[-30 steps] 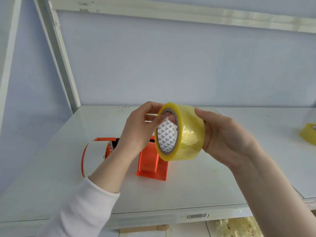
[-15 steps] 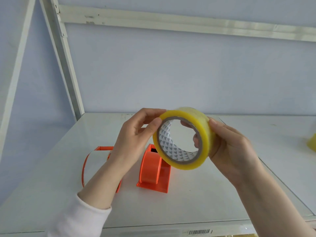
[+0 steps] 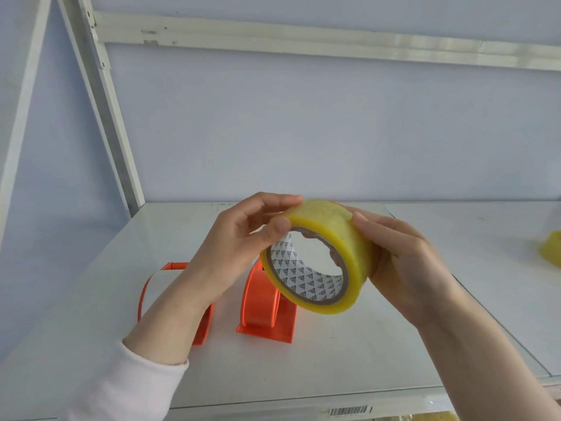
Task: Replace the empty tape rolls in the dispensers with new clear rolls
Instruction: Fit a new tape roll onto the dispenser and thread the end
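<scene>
A full roll of yellowish clear tape (image 3: 340,238) with a triangle-printed core is held in the air above the white shelf (image 3: 349,354), its hole facing me. My left hand (image 3: 239,247) pinches its upper left rim between thumb and fingers. My right hand (image 3: 403,262) cups its right side, fingers reaching behind the roll and showing through the core. Below stand two orange tape dispensers: one (image 3: 267,302) under the roll, one (image 3: 170,287) further left, partly hidden by my left forearm.
Another yellowish tape roll (image 3: 551,249) lies at the shelf's far right edge. A white metal upright (image 3: 106,110) and a crossbar (image 3: 334,45) frame the blue wall behind. A barcode label (image 3: 349,410) marks the shelf's front lip.
The roll has been turned in both hands, from side-on to hole facing me and tilted downward. My view has shifted, so the dispensers sit lower and closer.
</scene>
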Motion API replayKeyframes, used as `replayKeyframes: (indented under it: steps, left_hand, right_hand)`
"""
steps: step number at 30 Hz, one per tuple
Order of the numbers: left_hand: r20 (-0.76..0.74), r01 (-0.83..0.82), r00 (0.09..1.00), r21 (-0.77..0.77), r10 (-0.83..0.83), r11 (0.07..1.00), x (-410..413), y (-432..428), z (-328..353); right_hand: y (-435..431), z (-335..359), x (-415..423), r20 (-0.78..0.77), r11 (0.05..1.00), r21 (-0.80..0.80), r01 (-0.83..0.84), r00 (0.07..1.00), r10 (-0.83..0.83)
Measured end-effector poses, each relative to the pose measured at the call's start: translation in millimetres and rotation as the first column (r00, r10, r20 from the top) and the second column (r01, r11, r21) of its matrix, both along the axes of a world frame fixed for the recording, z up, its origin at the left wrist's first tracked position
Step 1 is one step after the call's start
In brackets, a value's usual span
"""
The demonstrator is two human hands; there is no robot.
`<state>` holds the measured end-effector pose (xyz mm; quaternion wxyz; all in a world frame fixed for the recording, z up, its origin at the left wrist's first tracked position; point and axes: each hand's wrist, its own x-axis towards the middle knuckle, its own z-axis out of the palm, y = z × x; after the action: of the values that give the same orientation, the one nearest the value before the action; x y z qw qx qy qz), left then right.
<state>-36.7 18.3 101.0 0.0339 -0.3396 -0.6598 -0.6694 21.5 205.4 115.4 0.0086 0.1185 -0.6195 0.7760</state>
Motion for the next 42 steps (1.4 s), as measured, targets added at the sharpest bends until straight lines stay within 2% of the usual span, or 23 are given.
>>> replayKeyframes:
  steps: [3,6,10,14,20,24,30,33,35,38,42]
  left_hand:
    - [0.164,0.034,0.985,0.091,-0.048,0.995,0.5,4.8,0.1]
    - [0.345,0.047,0.930,0.225,-0.124,0.973,0.1,9.8,-4.4]
    - [0.435,0.049,0.883,0.287,-0.176,0.957,0.4,13.7,-8.9]
    - [0.430,0.055,0.888,0.257,-0.165,0.965,2.2,13.1,-12.8]
    - [0.430,0.008,0.897,0.209,-0.099,0.978,1.7,10.6,-23.0]
    - [0.338,-0.078,0.941,0.117,0.034,0.990,6.6,9.0,-21.6]
    - [0.276,-0.135,0.953,0.010,0.127,0.991,12.1,10.6,-17.4]
    - [0.178,-0.256,0.947,-0.077,0.266,0.964,13.9,5.0,-25.8]
    - [0.149,-0.395,0.903,-0.085,0.404,0.915,14.9,0.1,-38.4]
    - [0.197,-0.504,0.832,-0.120,0.518,0.855,19.7,-5.3,-62.8]
    - [0.326,-0.418,0.813,-0.249,0.482,0.874,28.7,-4.2,-92.7]
  right_hand:
    - [2.3,1.3,4.3,-0.047,0.993,-0.048,-0.105,0.994,0.103]
    - [0.8,2.2,8.8,-0.132,0.970,-0.077,-0.229,0.967,0.217]
    - [-5.8,2.0,11.0,-0.153,0.967,-0.123,-0.222,0.967,0.203]
    - [-15.1,2.9,15.1,-0.131,0.975,-0.141,-0.170,0.980,0.152]
    - [-27.7,-0.3,14.9,-0.013,0.985,-0.158,0.067,0.997,-0.070]
    - [-31.9,-0.7,14.9,0.069,0.968,-0.165,0.190,0.981,-0.181]
    - [-36.7,-2.3,13.6,0.088,0.952,-0.119,0.281,0.958,-0.271]
    - [-34.6,-4.6,14.4,0.118,0.942,-0.094,0.323,0.943,-0.312]
    - [-30.5,-7.5,15.8,0.137,0.928,-0.091,0.362,0.927,-0.349]
    - [-22.7,-17.5,17.5,0.185,0.894,-0.092,0.439,0.890,-0.418]
    - [-18.2,-38.4,17.1,0.248,0.860,-0.053,0.507,0.841,-0.480]
